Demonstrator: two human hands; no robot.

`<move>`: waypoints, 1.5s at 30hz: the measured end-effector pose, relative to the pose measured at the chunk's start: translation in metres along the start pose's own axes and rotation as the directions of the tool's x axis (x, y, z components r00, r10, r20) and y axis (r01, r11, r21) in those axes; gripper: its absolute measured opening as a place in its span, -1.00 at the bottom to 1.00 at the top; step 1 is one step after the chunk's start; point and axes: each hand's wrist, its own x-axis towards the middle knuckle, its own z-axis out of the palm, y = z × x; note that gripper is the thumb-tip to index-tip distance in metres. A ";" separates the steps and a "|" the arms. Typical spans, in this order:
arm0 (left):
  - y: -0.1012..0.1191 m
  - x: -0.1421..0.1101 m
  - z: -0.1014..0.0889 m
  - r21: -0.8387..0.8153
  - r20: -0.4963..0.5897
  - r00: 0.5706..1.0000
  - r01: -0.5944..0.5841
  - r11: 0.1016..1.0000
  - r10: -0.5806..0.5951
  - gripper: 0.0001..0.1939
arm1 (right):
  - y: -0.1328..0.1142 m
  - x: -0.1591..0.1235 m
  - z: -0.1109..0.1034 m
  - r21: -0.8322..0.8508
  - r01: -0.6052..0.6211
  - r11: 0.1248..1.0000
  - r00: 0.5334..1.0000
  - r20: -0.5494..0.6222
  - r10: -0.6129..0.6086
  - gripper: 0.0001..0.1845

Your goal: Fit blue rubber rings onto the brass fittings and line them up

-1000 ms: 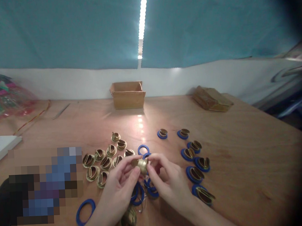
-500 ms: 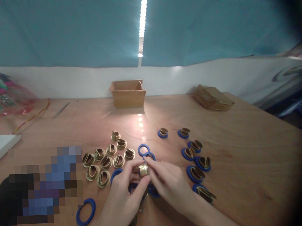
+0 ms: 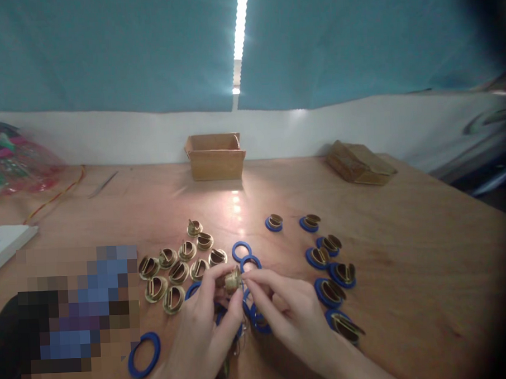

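left hand (image 3: 202,326): pinches brass fitting (image 3: 232,281) on its side, likely steadying it.
right hand (image 3: 290,316): fingertips nearly closed at the fitting's rim; any grip unclear.
blue rings (image 3: 242,251): around the hands, probably for easy reach.

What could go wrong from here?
The brass piece sits in the fingertips of the left hand, so it might slip and drop among the blue rings below.
The right hand is close to the nearest ringed piece and could nudge it.
The left forearm might drag the loose blue ring beside it.
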 end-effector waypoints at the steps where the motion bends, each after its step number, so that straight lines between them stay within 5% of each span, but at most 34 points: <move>1: 0.000 0.000 0.000 -0.001 0.027 1.000 -0.009 1.000 0.009 -0.71 | -0.002 0.002 -0.001 0.064 -0.092 0.994 0.995 0.048 0.089 -0.86; 6: 0.000 -0.002 -0.002 0.051 0.062 0.993 -0.105 0.993 0.102 -0.65 | -0.006 0.008 -0.002 0.324 -0.391 0.861 0.914 0.244 0.324 -0.72; 13: -0.005 -0.004 -0.003 0.186 0.104 0.971 -0.231 0.955 0.214 -0.57 | -0.003 0.010 -0.002 0.500 -0.546 0.672 0.830 0.432 0.352 -0.64; 19: -0.010 -0.004 -0.004 0.230 0.171 0.951 -0.293 0.928 0.258 -0.41 | -0.004 0.011 -0.001 0.465 -0.546 0.697 0.833 0.384 0.397 -0.58; 24: -0.012 -0.004 0.000 0.186 0.187 0.928 -0.355 0.916 0.322 -0.42 | -0.005 0.010 -0.004 0.332 -0.404 0.852 0.910 0.247 0.334 -0.59; 32: -0.005 0.000 -0.002 0.103 0.119 0.967 -0.237 0.966 0.225 -0.57 | -0.004 0.010 -0.005 0.315 -0.363 0.877 0.920 0.270 0.283 -0.59; 37: -0.006 0.004 -0.007 -0.006 -0.004 1.000 -0.015 1.000 0.015 -0.68 | -0.004 0.011 -0.011 0.383 -0.388 0.838 0.921 0.197 0.337 -0.57; 40: -0.006 0.007 -0.009 -0.155 -0.116 0.988 0.079 0.985 -0.098 -0.70 | -0.001 0.012 -0.011 0.266 -0.397 0.878 0.918 0.115 0.380 -0.60; 45: -0.002 0.011 -0.009 -0.318 -0.206 0.964 0.094 0.943 -0.166 -0.70 | 0.004 0.013 -0.006 0.178 -0.386 0.905 0.918 0.174 0.357 -0.62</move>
